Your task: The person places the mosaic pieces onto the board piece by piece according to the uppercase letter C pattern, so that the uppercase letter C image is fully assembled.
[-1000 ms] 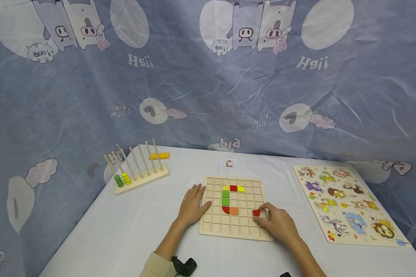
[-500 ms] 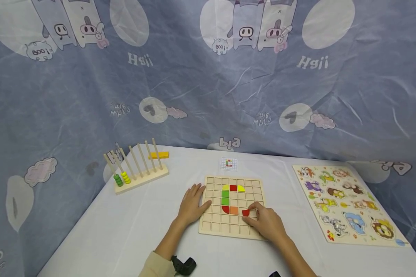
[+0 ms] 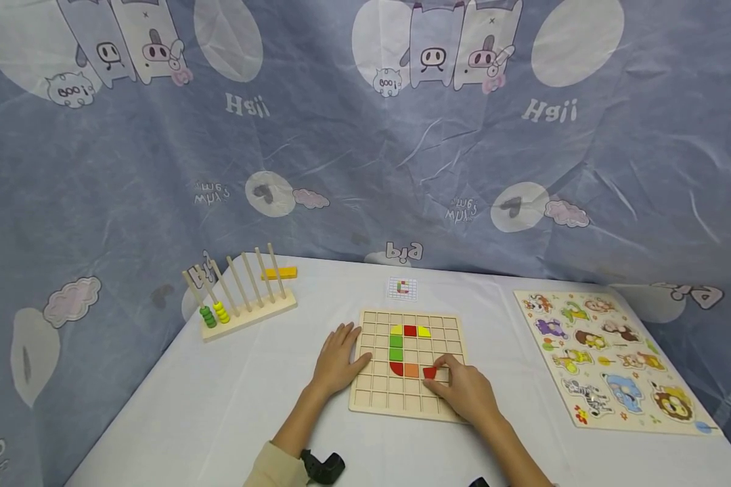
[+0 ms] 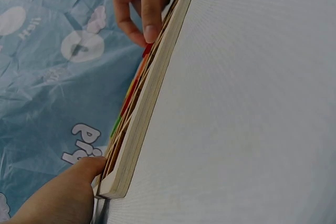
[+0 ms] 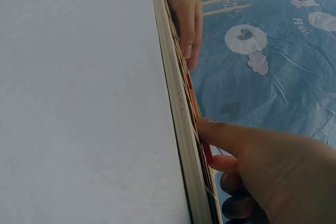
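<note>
A wooden grid board [image 3: 378,400] lies on the table with coloured tiles set in a C-like shape: yellow, red, green and orange. My right hand [image 3: 470,392] pinches a red tile [image 3: 429,373] between thumb and index finger, just right of the orange tile [image 3: 411,370]. In the right wrist view the red tile [image 5: 207,152] stands tilted at the board's surface. At the board's left edge rests my left hand [image 3: 338,362], fingers straight and thumb over the rim. Behind the board lies a small pattern card [image 3: 403,289] showing a similar coloured shape.
To the left stands a wooden peg rack [image 3: 250,316] with green and yellow beads, and a yellow-orange bar [image 3: 279,273] lies behind it. An animal puzzle board [image 3: 615,358] occupies the right side. A patterned blue curtain [image 3: 365,149] hangs behind the white table [image 3: 219,406].
My right hand has carried the red tile leftward across the board to beside the orange tile. My left hand has stayed in place.
</note>
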A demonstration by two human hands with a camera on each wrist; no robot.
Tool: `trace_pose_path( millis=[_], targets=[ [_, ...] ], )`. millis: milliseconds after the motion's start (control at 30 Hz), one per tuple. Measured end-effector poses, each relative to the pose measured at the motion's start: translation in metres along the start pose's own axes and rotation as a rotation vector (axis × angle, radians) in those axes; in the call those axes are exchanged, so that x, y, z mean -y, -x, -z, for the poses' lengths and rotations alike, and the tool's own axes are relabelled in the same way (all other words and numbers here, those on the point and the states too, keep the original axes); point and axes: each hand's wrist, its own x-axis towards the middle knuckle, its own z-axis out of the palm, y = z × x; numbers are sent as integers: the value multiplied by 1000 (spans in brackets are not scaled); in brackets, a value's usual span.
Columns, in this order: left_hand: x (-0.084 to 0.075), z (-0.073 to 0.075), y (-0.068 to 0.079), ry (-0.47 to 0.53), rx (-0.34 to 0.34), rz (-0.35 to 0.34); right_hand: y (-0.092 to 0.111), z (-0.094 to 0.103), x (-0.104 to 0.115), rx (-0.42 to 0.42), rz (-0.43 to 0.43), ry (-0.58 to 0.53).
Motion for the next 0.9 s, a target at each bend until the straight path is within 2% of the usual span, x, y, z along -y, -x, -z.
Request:
trace_pose_path(
  millis=[900],
  targets=[
    [0,2,-1,-1,7,3,-1,-4,1,14,21,-3]
  ],
)
